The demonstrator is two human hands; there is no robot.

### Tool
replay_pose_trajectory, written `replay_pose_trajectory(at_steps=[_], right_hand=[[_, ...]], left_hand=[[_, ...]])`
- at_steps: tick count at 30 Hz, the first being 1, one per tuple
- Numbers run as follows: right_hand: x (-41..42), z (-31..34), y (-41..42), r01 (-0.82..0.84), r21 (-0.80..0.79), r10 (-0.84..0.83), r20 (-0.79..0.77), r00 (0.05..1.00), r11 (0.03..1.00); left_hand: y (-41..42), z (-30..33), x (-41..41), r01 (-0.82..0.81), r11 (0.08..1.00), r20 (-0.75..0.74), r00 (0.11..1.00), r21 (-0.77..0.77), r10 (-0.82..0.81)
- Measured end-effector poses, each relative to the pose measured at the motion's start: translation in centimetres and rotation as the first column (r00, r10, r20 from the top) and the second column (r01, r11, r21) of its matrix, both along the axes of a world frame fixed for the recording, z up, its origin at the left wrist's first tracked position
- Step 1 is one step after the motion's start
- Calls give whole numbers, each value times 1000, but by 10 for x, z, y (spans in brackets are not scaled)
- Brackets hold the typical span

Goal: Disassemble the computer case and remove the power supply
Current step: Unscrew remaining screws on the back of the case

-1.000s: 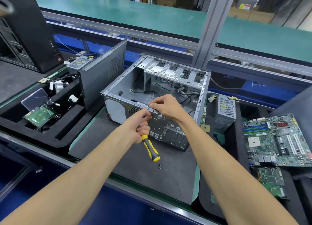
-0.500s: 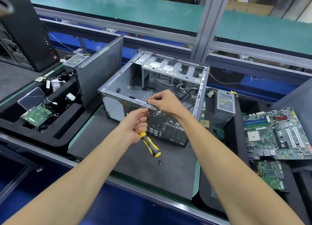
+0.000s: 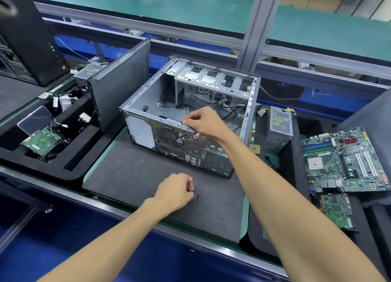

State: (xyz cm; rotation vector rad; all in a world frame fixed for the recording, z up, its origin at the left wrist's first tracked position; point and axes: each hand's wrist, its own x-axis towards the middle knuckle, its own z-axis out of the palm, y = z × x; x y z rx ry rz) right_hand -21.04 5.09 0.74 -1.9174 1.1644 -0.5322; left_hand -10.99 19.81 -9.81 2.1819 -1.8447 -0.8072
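Computer case (image 3: 169, 120) lies open on the grey mat (image 3: 131, 175), towards its far edge. Right hand (image 3: 204, 122) pinches the case's near top rail. Left hand (image 3: 175, 191) is curled at the mat's near edge, apparently pinching a small screw (image 3: 191, 185); another (image 3: 199, 197) lies beside it. Sheet steel: stiff, light once gutted, sharp-edged. Best gripped by the folded rails.

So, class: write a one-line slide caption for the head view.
Right hand grips the open computer case rim; left hand reaches down beside a loose screw.

Bare forearms, no sleeves; perhaps a ring (image 3: 190, 178).
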Motion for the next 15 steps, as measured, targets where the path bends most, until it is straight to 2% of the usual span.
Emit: replay_pose_trajectory(at_steps=[4, 8, 11, 15], right_hand=[[-1, 2, 1, -6, -3, 6, 4, 1000, 1000], [0, 2, 0, -5, -1, 5, 3, 1000, 1000], [0, 1, -1, -6, -7, 6, 5, 1000, 1000], [2, -2, -3, -4, -12, 4, 3, 1000, 1000]], left_hand=[[-3, -9, 2, 16, 1000, -80, 997, -23, -18], [-8, -6, 11, -161, 981, -300, 946, -105, 123], [-11, 5, 17, -301, 926, -439, 880, -227, 179], [-17, 26, 23, -450, 810, -638, 760, -377, 125]])
